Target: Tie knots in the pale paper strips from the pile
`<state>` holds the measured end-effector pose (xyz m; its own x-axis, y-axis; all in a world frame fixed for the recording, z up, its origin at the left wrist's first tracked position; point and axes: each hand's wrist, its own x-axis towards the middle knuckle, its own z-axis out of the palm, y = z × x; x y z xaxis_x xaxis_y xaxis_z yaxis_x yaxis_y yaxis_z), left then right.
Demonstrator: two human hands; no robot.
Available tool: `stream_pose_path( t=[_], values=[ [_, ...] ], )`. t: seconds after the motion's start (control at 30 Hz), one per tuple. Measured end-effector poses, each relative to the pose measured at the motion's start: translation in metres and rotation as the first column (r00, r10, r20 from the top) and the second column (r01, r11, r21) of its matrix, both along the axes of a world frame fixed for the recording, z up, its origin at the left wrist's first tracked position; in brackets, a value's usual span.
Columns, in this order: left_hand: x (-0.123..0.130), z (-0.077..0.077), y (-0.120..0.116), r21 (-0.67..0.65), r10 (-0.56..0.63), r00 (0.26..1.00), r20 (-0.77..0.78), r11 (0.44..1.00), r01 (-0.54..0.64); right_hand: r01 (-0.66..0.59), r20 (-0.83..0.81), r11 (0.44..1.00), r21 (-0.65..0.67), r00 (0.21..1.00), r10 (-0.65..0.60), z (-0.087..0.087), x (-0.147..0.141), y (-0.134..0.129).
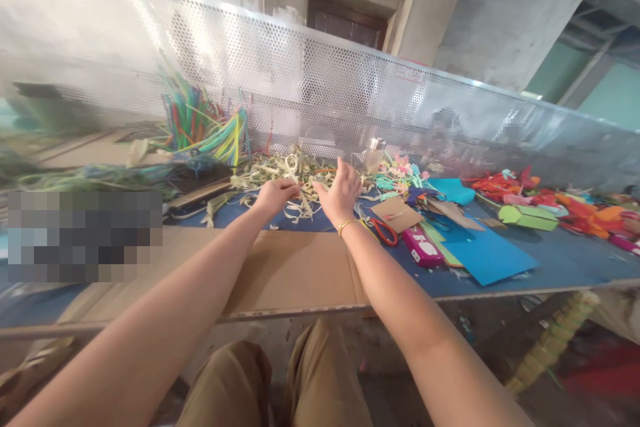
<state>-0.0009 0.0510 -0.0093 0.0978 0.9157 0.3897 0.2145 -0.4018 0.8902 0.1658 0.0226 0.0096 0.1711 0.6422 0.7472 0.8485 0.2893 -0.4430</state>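
Note:
My left hand reaches over the work surface with thumb and fingers pinched together. Whatever sits in the pinch, if anything, is too small to make out. My right hand, a gold bracelet at its wrist, is raised just to the right with fingers spread and nothing visibly in it. Both hands are at the near side of a loose heap of pale green-beige curled strips. Some strips show between the two hands. Under my forearms lies a flat piece of brown cardboard along the table's near edge.
Right of my hands lie red-handled scissors, a purple box, blue sheets and a light-green folded piece. A bottle stands behind the heap. Coloured stems bunch at left, before a perforated metal screen.

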Motion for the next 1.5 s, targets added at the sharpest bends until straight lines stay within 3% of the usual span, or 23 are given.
stream_pose_path(
  t=[0.07, 0.2, 0.4, 0.6, 0.73, 0.93, 1.23, 1.33, 1.4, 1.5],
  values=[
    [-0.001, 0.002, 0.000, 0.143, 0.108, 0.986, -0.127, 0.986, -0.089, -0.055, 0.163, 0.997, 0.060, 0.986, 0.044, 0.007, -0.006, -0.009],
    [0.000, 0.005, -0.006, 0.321, 0.198, 0.934, -0.297, 0.942, -0.098, -0.202, 0.330, 0.978, -0.042, 0.922, 0.205, 0.005, -0.016, -0.011],
    [0.005, 0.008, -0.013, 0.227, 0.245, 0.932, -0.266, 0.956, -0.187, -0.260, 0.323, 0.965, -0.043, 0.910, 0.260, 0.001, -0.019, -0.007],
    [0.003, 0.006, -0.010, 0.272, 0.215, 0.937, -0.277, 0.952, -0.138, -0.242, 0.320, 0.969, -0.047, 0.915, 0.244, 0.003, -0.020, -0.008],
    [0.002, 0.003, -0.006, 0.254, 0.254, 0.915, -0.313, 0.951, -0.177, -0.264, 0.326, 0.963, -0.056, 0.907, 0.268, 0.001, -0.018, -0.006],
    [0.003, 0.003, -0.005, 0.240, 0.205, 0.911, -0.357, 0.963, -0.123, -0.316, 0.319, 0.948, -0.028, 0.896, 0.308, 0.000, -0.017, -0.006],
    [0.006, 0.003, -0.010, 0.283, 0.167, 0.933, -0.320, 0.956, -0.075, -0.346, 0.364, 0.938, 0.008, 0.875, 0.320, -0.001, -0.018, -0.007],
    [0.007, -0.001, -0.007, 0.207, 0.146, 0.971, -0.190, 0.973, -0.106, -0.354, 0.360, 0.935, 0.003, 0.873, 0.330, 0.000, -0.020, -0.007],
    [0.009, -0.003, -0.005, 0.072, 0.118, 0.992, 0.055, 0.990, -0.121, -0.321, 0.302, 0.946, 0.039, 0.907, 0.295, 0.001, -0.022, -0.007],
    [0.012, -0.002, -0.002, -0.100, 0.025, 0.878, 0.478, 0.995, 0.026, -0.196, 0.151, 0.978, 0.076, 0.971, 0.183, 0.002, -0.025, -0.008]
  ],
)
